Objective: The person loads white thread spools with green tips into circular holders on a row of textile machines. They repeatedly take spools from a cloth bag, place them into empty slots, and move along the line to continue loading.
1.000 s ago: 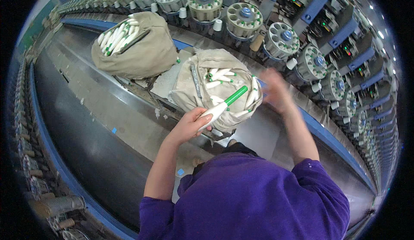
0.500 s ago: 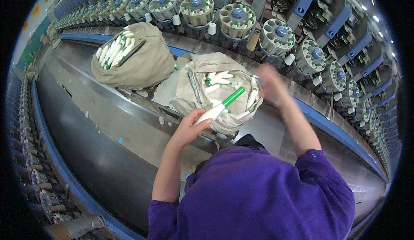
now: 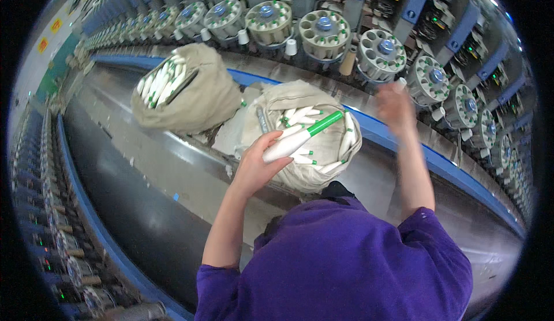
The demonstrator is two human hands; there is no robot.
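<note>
My left hand (image 3: pixel 257 162) is closed round the thick white end of a yarn bobbin (image 3: pixel 295 142), whose green tube end points up and to the right. The bobbin is over the open mouth of a beige cloth bag (image 3: pixel 317 93) that holds several more white bobbins with green ends (image 3: pixel 350 130). Smeared by motion, my right hand (image 3: pixel 394 106) is beyond the bag's right side, close to a small white cup-shaped piece (image 3: pixel 401 83). Just above it stands a round bobbin magazine (image 3: pixel 382 55) with dark open slots. The blur hides what its fingers do.
A second beige bag (image 3: pixel 210 99) full of bobbins stands to the left. Along the far side runs a row of winding units with round magazines (image 3: pixel 268 23) and a blue rail (image 3: pixel 456 174). Another machine row (image 3: pixel 63 228) lines the left edge.
My right hand has moved from the bag's right rim out to the right, towards the magazine. My left hand still holds the bobbin. The whole view has shifted slightly.
</note>
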